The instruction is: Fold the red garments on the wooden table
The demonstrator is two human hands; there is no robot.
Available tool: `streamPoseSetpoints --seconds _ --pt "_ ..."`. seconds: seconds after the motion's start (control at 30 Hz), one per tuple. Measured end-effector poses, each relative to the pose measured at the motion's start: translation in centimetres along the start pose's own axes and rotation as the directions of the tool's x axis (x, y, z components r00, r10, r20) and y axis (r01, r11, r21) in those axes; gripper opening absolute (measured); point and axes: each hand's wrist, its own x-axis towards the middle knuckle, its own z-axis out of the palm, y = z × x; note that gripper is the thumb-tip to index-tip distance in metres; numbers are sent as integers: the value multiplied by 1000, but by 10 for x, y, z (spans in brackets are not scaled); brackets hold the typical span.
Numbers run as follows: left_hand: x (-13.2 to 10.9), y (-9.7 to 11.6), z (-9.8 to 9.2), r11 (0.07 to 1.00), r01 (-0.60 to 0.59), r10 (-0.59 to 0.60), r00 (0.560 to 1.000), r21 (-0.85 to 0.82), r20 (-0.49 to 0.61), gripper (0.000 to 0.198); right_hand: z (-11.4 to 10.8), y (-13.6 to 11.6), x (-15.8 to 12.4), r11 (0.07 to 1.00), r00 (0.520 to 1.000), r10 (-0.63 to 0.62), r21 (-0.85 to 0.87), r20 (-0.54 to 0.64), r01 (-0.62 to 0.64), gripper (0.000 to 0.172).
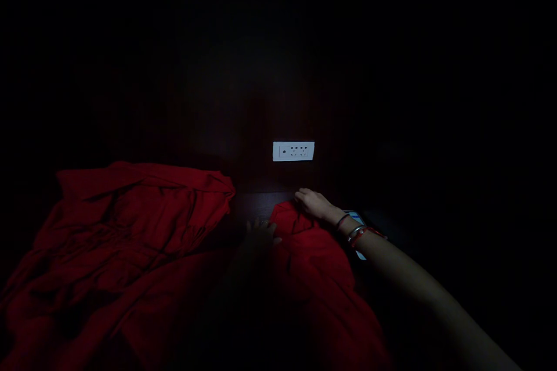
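Red cloth (317,266) lies in folds at the centre, its far corner beside my right hand (314,204). That hand is closed on the cloth's far edge, with bracelets around the wrist. My left hand (261,234) is in deep shadow at the left edge of the same piece, fingers apart and pointing forward, with the fingertips near the cloth. A wide stretch of crumpled red cloth (143,214) spreads over the left side. Whether the two red parts join is hidden in the dark.
A white socket panel (293,151) sits on the dark wall beyond my hands. A phone-like object with a lit screen (361,255) lies partly under my right wrist. A dark surface (256,204) shows between the cloth parts. Most surroundings are black.
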Motion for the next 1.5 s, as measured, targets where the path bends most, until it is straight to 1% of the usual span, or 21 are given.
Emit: streamPoseSetpoints --seconds 0.03,0.07,0.1,0.17,0.2,0.3,0.37,0.43,0.5,0.57,0.63,0.7,0.77,0.8,0.87,0.93,1.0,1.1,1.2,1.33,1.5 --pt "0 0 0 999 31 -31 999 -6 -10 28 3 -2 -2 1000 997 9 20 76 -10 26" --pt "0 0 0 998 66 -66 998 -11 -19 28 7 -4 -2 996 986 75 26 147 -80 28" --pt "0 2 0 995 99 -99 995 -16 -28 28 12 -7 -1 982 964 180 15 197 -186 31" --pt "-1 6 0 990 136 -137 990 -24 -39 30 18 -12 2 931 903 358 -18 237 -365 37" --pt "-1 9 -1 989 148 -149 988 -25 -44 32 20 -13 5 913 885 400 -25 238 -406 37" --pt "0 14 -4 986 165 -166 984 -19 -62 38 13 -10 11 911 888 407 -19 211 -413 36" --pt "-1 14 -8 987 159 -159 984 -9 -75 44 0 0 13 907 893 417 -15 168 -421 38" --pt "-1 13 -12 989 145 -145 986 1 -86 50 -14 14 12 895 886 443 -15 137 -445 38" --pt "-1 13 -14 990 138 -137 986 8 -95 54 -23 27 10 884 870 462 -10 175 -468 35" --pt "0 15 -13 990 144 -143 985 7 -100 53 -27 32 10 884 855 451 6 256 -468 30" --pt "2 18 -10 988 153 -152 983 3 -101 48 -23 28 11 891 854 424 28 301 -453 36" --pt "3 21 -5 988 153 -153 983 1 -100 44 -13 15 14 894 856 414 41 310 -447 52" --pt "4 23 -1 989 146 -145 985 2 -97 42 -1 -2 17 880 841 445 23 307 -474 64" --pt "3 23 0 990 140 -139 986 4 -96 41 5 -10 18 869 830 471 7 299 -496 64" --pt "3 21 2 992 127 -125 987 10 -98 39 16 -21 20 846 814 519 -20 260 -532 55" --pt "2 19 3 993 115 -113 988 19 -106 37 20 -23 20 845 823 524 -17 221 -534 41" --pt "2 17 3 993 114 -110 987 28 -115 37 18 -15 20 862 844 496 -3 201 -506 33" --pt "1 17 4 991 130 -125 985 31 -122 38 3 9 16 883 871 462 3 166 -469 29" --pt "2 17 5 990 138 -135 984 13 -120 40 -14 34 9 908 899 416 -7 136 -419 31" --pt "1 17 3 990 139 -141 985 -28 -103 40 -26 50 4 949 937 311 -7 162 -314 31" --pt "0 18 -2 980 195 -199 973 -46 -114 46 -25 51 11 956 931 277 24 238 -291 24"
